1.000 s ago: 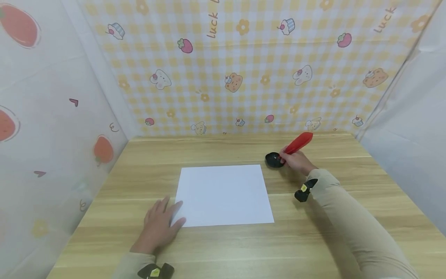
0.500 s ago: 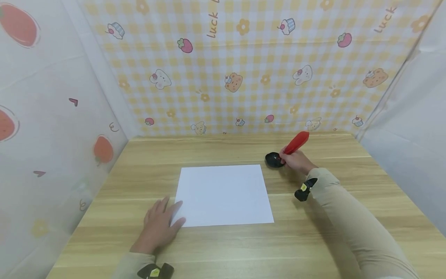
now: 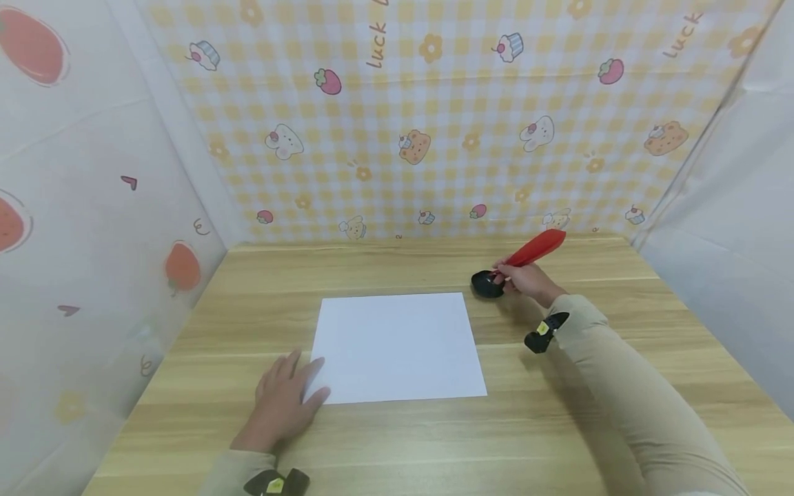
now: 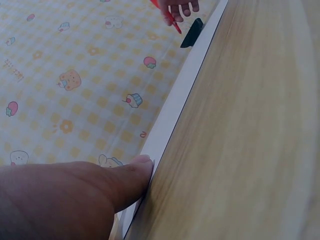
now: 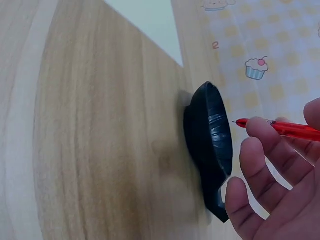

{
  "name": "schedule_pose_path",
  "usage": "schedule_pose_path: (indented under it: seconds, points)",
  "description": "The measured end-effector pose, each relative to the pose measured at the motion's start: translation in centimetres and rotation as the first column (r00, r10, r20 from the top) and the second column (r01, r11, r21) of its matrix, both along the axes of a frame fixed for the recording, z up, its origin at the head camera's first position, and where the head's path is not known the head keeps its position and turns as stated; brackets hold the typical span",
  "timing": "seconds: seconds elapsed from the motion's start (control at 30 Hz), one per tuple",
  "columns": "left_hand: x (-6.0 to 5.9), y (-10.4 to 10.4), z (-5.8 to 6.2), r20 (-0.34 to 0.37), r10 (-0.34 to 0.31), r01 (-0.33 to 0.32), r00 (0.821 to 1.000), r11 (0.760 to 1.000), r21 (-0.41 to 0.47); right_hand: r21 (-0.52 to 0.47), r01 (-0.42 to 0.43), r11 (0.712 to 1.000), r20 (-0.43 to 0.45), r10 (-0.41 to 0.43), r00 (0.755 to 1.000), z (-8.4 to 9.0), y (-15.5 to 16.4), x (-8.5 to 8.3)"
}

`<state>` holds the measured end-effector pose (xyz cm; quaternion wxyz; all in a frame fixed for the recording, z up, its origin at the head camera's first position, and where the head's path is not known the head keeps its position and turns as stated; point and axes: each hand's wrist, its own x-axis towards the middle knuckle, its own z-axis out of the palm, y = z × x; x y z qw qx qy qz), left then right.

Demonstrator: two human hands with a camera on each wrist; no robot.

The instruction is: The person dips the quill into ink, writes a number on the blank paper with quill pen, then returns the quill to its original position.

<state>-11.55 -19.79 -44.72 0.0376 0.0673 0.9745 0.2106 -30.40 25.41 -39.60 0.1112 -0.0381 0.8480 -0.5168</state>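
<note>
We see the red quill pen (image 3: 533, 251) pinched in our right hand (image 3: 526, 281), fingers curled round its shaft, tip just over the black holder (image 3: 486, 284) beside the fingers. Well to that hand's left, our left hand (image 3: 282, 399) lies flat, fingers straight, touching the paper's (image 3: 397, 346) near corner on the counter (image 3: 397, 441).
</note>
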Motion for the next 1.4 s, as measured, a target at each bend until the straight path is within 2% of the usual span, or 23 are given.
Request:
schedule_pose_path:
  seconds: [0.5, 0.87, 1.0, 1.4]
  points:
    - [0.0, 0.0, -0.3, -0.02, 0.001, -0.001, 1.0, 1.0, 0.004, -0.014, -0.026, 1.0, 0.016, 0.026, 1.0, 0.8, -1.4, 0.7]
    - [0.1, 0.1, -0.3, -0.058, -0.011, 0.013, 0.998, 0.999, 0.032, -0.03, -0.053, 0.998, -0.026, 0.052, 0.998, 0.4, -3.4, 0.6]
    - [0.0, 0.1, -0.5, -0.051, -0.015, 0.018, 0.999, 0.998, 0.054, -0.048, -0.061, 0.997, -0.025, 0.06, 0.998, 0.4, -4.3, 0.7]
    - [-0.1, 0.5, -0.4, -0.025, -0.028, 0.028, 0.999, 0.999, 0.03, -0.112, -0.078, 0.991, 0.013, 0.08, 0.997, -0.6, -6.9, 0.8]
